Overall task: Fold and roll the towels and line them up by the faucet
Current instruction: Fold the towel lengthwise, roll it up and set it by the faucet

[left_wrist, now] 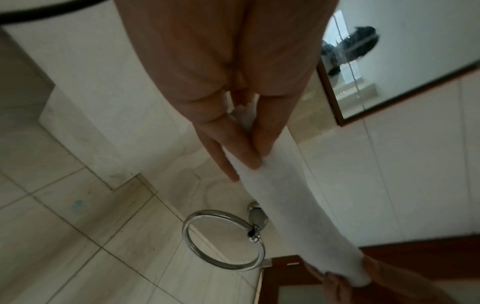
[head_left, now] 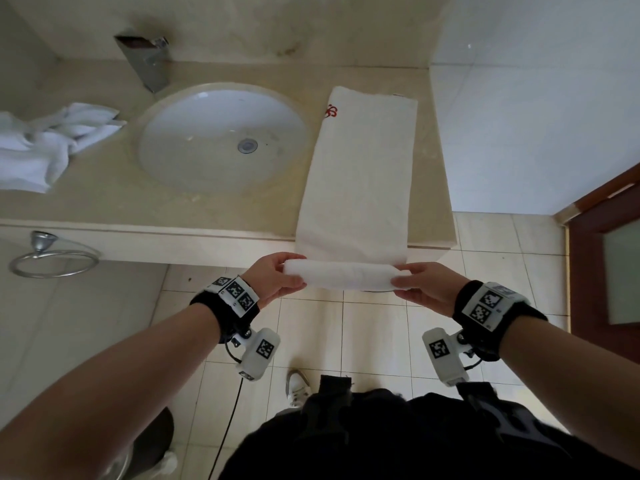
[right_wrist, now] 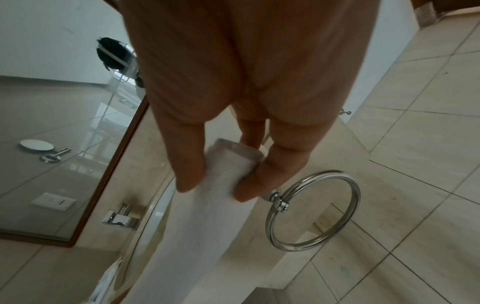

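A long folded white towel (head_left: 360,174) with a red logo lies on the counter right of the sink, its near end hanging past the counter's front edge. That end is rolled into a tube (head_left: 341,275) held in the air. My left hand (head_left: 277,277) pinches the roll's left end and my right hand (head_left: 419,284) pinches its right end. In the left wrist view my left hand (left_wrist: 246,144) clasps the roll (left_wrist: 293,216). In the right wrist view my right hand (right_wrist: 215,181) pinches the roll's end (right_wrist: 226,166). The faucet (head_left: 145,60) stands behind the sink.
A crumpled white towel (head_left: 45,143) lies on the counter (head_left: 104,199) left of the round sink (head_left: 221,136). A chrome towel ring (head_left: 52,261) hangs below the counter's front. A white wall stands right of the counter, and a brown door frame (head_left: 595,258) farther right.
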Motion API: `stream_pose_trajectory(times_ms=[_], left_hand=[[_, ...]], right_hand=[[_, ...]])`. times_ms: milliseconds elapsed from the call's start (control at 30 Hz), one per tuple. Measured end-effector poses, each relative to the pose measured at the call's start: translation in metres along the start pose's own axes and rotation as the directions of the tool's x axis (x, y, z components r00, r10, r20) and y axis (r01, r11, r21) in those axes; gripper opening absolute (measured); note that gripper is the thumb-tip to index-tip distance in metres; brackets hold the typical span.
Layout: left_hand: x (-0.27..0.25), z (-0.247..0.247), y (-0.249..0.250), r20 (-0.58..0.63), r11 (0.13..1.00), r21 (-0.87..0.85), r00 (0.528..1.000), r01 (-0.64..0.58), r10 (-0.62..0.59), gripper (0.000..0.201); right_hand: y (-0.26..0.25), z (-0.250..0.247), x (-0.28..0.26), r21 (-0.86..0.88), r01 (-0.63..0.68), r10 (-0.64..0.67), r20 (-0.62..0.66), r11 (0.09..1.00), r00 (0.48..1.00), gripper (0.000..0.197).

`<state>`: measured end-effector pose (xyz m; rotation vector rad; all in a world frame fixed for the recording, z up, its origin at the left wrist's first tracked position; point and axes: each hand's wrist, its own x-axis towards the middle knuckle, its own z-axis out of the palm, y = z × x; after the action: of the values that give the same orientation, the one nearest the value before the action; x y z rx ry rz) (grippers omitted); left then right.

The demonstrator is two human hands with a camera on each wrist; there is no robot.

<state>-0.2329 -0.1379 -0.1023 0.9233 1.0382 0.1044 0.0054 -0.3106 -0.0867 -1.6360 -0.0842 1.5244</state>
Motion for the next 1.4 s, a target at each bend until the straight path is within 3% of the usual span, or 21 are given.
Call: stream_pose_trajectory(times_ms=[267, 433, 500, 633, 733, 933, 1067, 1200, 1300, 1400], left_hand=[[0.007, 0.006, 0.001, -0.140, 0.958, 0.282, 0.986, -0.051, 0.093, 0.031], [0.009, 0.018, 0.008, -0.152, 1.000, 0.010, 0.988, 0.014, -0.013, 0.009], [0.009, 0.020, 0.010, -0.122, 0.996, -0.085, 0.991, 0.034, -0.045, 0.009], [0.008, 0.018, 0.012, -0.060, 0.997, -0.059, 0.997, 0.043, -0.047, 0.033], [0.007, 0.014, 0.012, -0.044, 0.997, -0.059, 0.998, 0.052, -0.055, 0.039], [0.008, 0.013, 0.012, -0.031, 0.997, 0.005, 0.997, 0.077, -0.077, 0.025], [0.010, 0.016, 0.010, -0.048, 0.995, 0.053, 0.995, 0.090, -0.087, 0.015], [0.013, 0.023, 0.009, -0.141, 0.990, 0.040, 0.981, 0.137, -0.130, 0.004], [0.016, 0.029, 0.009, -0.233, 0.985, 0.091, 0.965, 0.147, -0.123, 0.003], [0.017, 0.033, 0.010, -0.299, 0.978, 0.163, 0.951, 0.131, -0.078, 0.028]], right_hand=[[0.004, 0.001, 0.008, -0.159, 0.036, -0.059, -0.136, 0.987, 0.989, 0.026], [-0.003, 0.003, 0.009, -0.221, -0.003, -0.028, -0.138, 0.975, 0.990, 0.030], [-0.004, 0.003, 0.009, -0.186, -0.009, -0.017, -0.136, 0.982, 0.991, 0.029], [-0.007, 0.002, 0.011, -0.178, -0.013, -0.015, -0.156, 0.984, 0.988, 0.030], [-0.009, -0.002, 0.013, -0.188, -0.036, 0.008, -0.150, 0.981, 0.989, 0.031], [-0.017, -0.003, 0.010, -0.193, -0.087, 0.062, -0.134, 0.977, 0.989, 0.033], [-0.020, 0.002, 0.008, -0.108, -0.104, 0.087, -0.151, 0.989, 0.985, 0.035], [-0.021, 0.007, 0.007, -0.065, -0.126, 0.113, -0.175, 0.990, 0.978, 0.028], [-0.022, 0.010, 0.006, -0.150, -0.154, 0.129, -0.167, 0.977, 0.978, 0.017], [-0.024, 0.010, 0.005, -0.195, -0.161, 0.134, -0.143, 0.967, 0.981, 0.011]])
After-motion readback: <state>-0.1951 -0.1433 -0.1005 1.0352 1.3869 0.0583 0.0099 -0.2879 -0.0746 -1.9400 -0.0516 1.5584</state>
